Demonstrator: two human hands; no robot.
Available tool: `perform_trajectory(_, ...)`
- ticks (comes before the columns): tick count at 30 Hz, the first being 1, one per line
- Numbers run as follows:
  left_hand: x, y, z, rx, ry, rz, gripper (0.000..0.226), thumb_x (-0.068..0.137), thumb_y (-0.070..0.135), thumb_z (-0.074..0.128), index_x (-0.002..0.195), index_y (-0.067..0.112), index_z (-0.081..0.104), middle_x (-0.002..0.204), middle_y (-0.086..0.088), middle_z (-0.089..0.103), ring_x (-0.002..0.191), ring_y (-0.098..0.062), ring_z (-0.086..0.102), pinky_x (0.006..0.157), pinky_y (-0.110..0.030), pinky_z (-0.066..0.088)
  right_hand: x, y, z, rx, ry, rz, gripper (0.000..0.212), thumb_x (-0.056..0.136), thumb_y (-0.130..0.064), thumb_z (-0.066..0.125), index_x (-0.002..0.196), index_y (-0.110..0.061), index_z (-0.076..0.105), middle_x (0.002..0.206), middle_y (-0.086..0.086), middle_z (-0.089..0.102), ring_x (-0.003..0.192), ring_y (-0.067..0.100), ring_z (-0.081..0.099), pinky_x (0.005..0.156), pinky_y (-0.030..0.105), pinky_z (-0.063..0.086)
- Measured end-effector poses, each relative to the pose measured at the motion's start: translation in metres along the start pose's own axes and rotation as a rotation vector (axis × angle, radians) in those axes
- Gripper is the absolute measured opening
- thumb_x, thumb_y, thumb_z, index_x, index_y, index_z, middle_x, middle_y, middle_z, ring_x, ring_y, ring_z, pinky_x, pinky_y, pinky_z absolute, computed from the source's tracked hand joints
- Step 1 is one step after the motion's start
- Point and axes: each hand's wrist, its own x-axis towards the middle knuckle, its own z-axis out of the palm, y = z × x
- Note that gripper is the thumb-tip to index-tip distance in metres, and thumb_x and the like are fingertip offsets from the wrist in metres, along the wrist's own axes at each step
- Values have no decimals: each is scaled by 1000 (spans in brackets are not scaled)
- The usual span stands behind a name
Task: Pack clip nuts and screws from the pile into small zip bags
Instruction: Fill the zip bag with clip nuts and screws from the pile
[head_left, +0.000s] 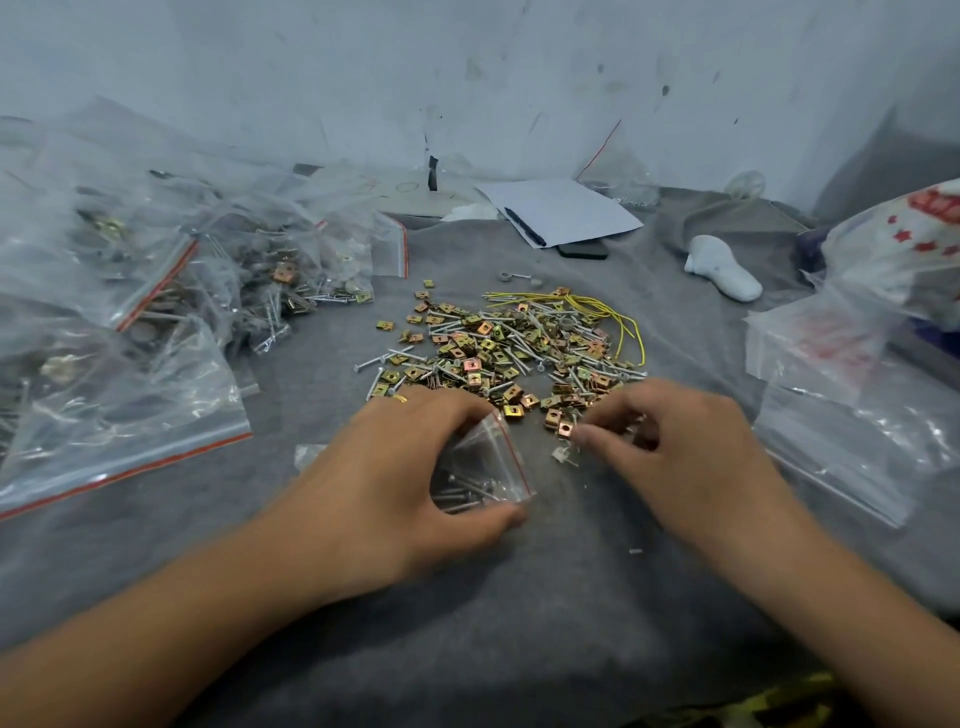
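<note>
The small zip bag (485, 467), already holding several screws, sits on the grey cloth (519, 597), gripped by the left hand (384, 467). The right hand (670, 447) seems to pinch hardware at the pile (509, 348) edge.

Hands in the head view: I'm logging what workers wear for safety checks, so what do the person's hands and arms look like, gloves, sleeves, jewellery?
Both hands are bare, with no gloves. The left hand has a gold-coloured ring on one finger; the right hand shows no ring. Both forearms are uncovered as far as the frame shows, with no sleeves, watch or bracelet visible.
</note>
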Motion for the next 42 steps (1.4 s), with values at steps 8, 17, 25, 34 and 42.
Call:
perform_trajectory(8, -2, 1, -2, -48, -12, 0, 75, 69, 87, 64, 128, 42, 57, 112, 29, 58, 108, 0, 57, 91, -25, 50, 4, -1, 6, -258, -38, 57, 11, 88, -44, 76, 86, -34, 75, 82, -18, 62, 78, 2, 59, 71, 28, 49)
perform_trajectory(17, 1, -2, 1, -52, 2, 19, 69, 74, 82, 64, 127, 38, 59, 111, 25, 60, 104, -1, 59, 91, -31, 51, -12, 3, -6, -197, -121, 31, 13, 99, -35, 64, 88, -37, 58, 91, -19, 54, 85, -4, 52, 69, 14, 38)
perform_trajectory(25, 1, -1, -1, -69, 21, 31, 63, 76, 77, 67, 124, 37, 61, 109, 23, 62, 101, -2, 61, 87, -28, 51, -10, -20, 15, 121, -5, -196, 9, 98, -25, 68, 101, -27, 77, 96, -16, 68, 94, 3, 62, 80, 15, 45)
perform_trajectory(34, -1, -2, -4, -92, 3, -3, 61, 75, 76, 67, 124, 40, 60, 113, 20, 63, 105, -5, 62, 89, -34, 53, 3, 3, 8, -119, -83, -86, 20, 85, -51, 77, 101, -39, 78, 97, -20, 61, 89, -2, 57, 77, 22, 50)
perform_trajectory(42, -12, -13, -15, 8, -12, -21, 68, 74, 81, 63, 132, 48, 54, 122, 28, 59, 116, 1, 57, 97, -29, 50, 0, 5, 3, -184, -30, -144, 17, 99, -42, 62, 93, -32, 74, 90, -19, 60, 83, 3, 57, 73, 27, 51)
